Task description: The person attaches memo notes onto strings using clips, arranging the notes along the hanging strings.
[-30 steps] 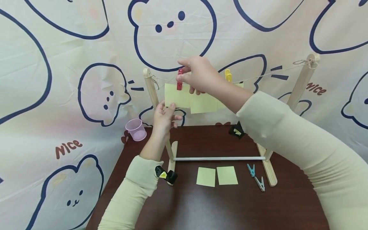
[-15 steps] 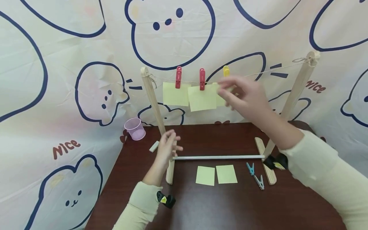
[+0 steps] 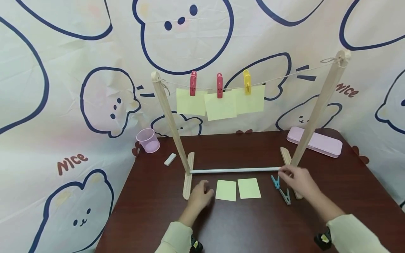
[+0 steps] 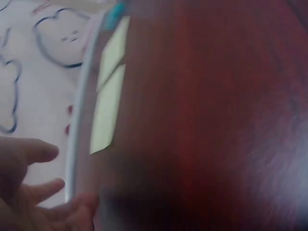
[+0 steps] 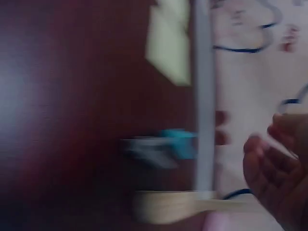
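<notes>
My left hand (image 3: 200, 196) hovers just left of two yellow sticky notes (image 3: 226, 190) lying on the table, its fingers relaxed and holding nothing. Over by the right foot of the wooden stand, my right hand (image 3: 299, 181) hangs near a blue clothespin (image 3: 275, 182) and a grey clothespin (image 3: 285, 196); its fingers are loosely bent with nothing between them. Three more yellow notes (image 3: 220, 106) hang from the string, under two red clothespins (image 3: 219, 85) and a yellow clothespin (image 3: 247, 82). The right wrist view is blurred.
The wooden stand's posts (image 3: 171, 121) lean outward, joined low down by a white rod (image 3: 235, 170). A purple cup (image 3: 148, 140) and a white eraser-like block (image 3: 170, 159) are at the left. A pink case (image 3: 316, 141) lies behind the right post.
Both hands have come down from the string to the table, the right one leaving a red clothespin and moving right. The hung notes and clothespins stay on the string.
</notes>
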The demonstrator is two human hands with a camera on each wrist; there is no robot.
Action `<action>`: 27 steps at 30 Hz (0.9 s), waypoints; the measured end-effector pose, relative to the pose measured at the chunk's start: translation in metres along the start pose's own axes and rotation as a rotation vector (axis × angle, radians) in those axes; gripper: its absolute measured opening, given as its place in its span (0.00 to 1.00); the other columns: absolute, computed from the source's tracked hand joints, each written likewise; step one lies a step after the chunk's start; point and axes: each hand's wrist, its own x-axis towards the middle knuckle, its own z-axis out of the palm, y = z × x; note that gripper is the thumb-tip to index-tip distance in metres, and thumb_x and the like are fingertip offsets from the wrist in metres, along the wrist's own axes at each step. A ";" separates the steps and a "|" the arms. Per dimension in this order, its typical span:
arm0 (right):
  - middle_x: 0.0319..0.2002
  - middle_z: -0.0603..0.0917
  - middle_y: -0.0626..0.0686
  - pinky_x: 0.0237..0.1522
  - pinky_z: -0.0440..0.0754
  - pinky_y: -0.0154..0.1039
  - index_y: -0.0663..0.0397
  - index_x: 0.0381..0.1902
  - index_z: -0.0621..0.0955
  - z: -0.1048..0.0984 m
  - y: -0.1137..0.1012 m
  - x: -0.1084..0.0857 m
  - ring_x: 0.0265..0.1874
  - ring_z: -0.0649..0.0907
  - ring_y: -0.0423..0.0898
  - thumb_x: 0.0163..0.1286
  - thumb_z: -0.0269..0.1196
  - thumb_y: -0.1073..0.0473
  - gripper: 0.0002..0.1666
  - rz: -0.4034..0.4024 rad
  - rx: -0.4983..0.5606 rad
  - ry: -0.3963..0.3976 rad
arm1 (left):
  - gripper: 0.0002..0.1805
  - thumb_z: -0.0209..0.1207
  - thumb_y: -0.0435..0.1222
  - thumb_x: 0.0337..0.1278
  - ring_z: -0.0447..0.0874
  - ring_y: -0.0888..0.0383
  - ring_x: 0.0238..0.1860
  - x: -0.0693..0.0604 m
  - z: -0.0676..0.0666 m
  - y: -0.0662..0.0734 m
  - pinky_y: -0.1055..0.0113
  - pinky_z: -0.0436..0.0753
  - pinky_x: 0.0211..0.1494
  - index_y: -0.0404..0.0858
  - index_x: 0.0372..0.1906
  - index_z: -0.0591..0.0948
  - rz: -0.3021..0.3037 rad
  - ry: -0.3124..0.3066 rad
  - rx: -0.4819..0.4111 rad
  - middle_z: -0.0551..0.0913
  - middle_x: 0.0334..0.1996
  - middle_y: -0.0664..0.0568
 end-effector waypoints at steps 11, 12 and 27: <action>0.20 0.68 0.49 0.14 0.64 0.37 0.63 0.43 0.76 0.070 0.029 -0.027 0.16 0.68 0.43 0.57 0.66 0.44 0.29 0.146 -0.304 -0.085 | 0.37 0.63 0.54 0.50 0.71 0.41 0.41 0.003 0.055 0.027 0.52 0.78 0.30 0.34 0.59 0.69 -0.010 0.028 0.445 0.69 0.43 0.37; 0.20 0.68 0.50 0.13 0.64 0.37 0.63 0.43 0.75 0.072 0.029 -0.026 0.16 0.68 0.44 0.56 0.67 0.44 0.29 0.145 -0.315 -0.072 | 0.38 0.63 0.54 0.49 0.71 0.42 0.41 0.003 0.059 0.028 0.53 0.78 0.28 0.34 0.59 0.69 -0.012 0.030 0.458 0.69 0.43 0.37; 0.20 0.72 0.51 0.16 0.69 0.40 0.55 0.27 0.71 0.075 0.033 -0.013 0.18 0.72 0.45 0.57 0.68 0.57 0.15 0.112 -0.268 -0.056 | 0.51 0.71 0.28 0.37 0.76 0.46 0.27 -0.001 0.055 0.031 0.57 0.78 0.28 0.35 0.69 0.56 -0.037 -0.009 0.122 0.75 0.37 0.36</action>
